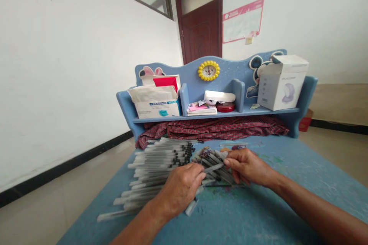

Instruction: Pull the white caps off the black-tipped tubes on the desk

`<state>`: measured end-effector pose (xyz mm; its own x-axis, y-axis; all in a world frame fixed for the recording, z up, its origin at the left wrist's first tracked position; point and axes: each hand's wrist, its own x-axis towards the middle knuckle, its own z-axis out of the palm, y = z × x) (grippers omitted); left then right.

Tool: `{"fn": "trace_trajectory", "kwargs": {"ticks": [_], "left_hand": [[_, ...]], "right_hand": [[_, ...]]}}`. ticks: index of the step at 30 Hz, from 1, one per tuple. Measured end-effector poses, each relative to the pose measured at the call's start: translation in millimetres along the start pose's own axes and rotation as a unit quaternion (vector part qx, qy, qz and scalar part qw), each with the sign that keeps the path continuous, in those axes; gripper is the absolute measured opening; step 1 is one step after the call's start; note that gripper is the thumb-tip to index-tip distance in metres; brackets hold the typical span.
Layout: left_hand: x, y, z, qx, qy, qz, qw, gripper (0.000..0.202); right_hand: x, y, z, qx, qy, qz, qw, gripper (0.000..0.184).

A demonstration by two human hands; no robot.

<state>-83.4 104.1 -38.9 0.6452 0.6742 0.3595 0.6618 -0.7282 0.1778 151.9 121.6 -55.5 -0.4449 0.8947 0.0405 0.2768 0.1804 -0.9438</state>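
Between both hands lies a translucent pen barrel (213, 168), held at a slant. My left hand (185, 183) is closed around its left end, and my right hand (248, 166) pinches its right end between thumb and fingers. Under and left of my left hand spreads a stack of similar translucent pens (155, 160), many with black tips pointing right. Behind the held barrel is a jumbled heap of pen parts (205, 155), some greyish, some dark. A short clear piece, perhaps a cap (191, 206), lies just below my left hand.
The blue table (230, 218) carries a raised shelf (244, 114) at its back. On it stand a mask box (158, 101), a white pencil case (220, 96), a red round tin (225, 107) and a white carton (283, 82). Checked cloth (212, 128) is bunched underneath.
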Motion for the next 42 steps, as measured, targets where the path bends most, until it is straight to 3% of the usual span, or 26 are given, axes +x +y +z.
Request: {"fn": "trace_trajectory", "kwargs": {"ticks": [6, 21, 26, 30, 42], "left_hand": [[-1.3, 0.3, 1.4, 0.011, -0.004, -0.005, 1.0, 0.024], [-0.8, 1.3, 0.0, 0.017, -0.015, -0.017, 1.0, 0.021], [-1.0, 2.1, -1.6, 0.019, -0.013, -0.017, 1.0, 0.022], [-0.9, 1.4, -1.1, 0.018, -0.013, -0.014, 1.0, 0.021], [-0.4, 2.9, -2.1, 0.02, -0.023, -0.014, 0.999, 0.021]], "right_hand": [[-2.3, -3.7, 0.3, 0.092, -0.02, -0.013, 0.995, 0.034], [-1.8, -4.2, 3.1, 0.022, -0.018, 0.034, 0.999, 0.04], [-2.4, -4.9, 2.5, 0.077, -0.042, 0.023, 0.996, 0.036], [-2.3, -4.3, 3.0, 0.048, -0.025, 0.049, 0.997, 0.04], [-2.2, -4.0, 2.4, 0.088, -0.045, 0.059, 0.993, 0.034]]}}
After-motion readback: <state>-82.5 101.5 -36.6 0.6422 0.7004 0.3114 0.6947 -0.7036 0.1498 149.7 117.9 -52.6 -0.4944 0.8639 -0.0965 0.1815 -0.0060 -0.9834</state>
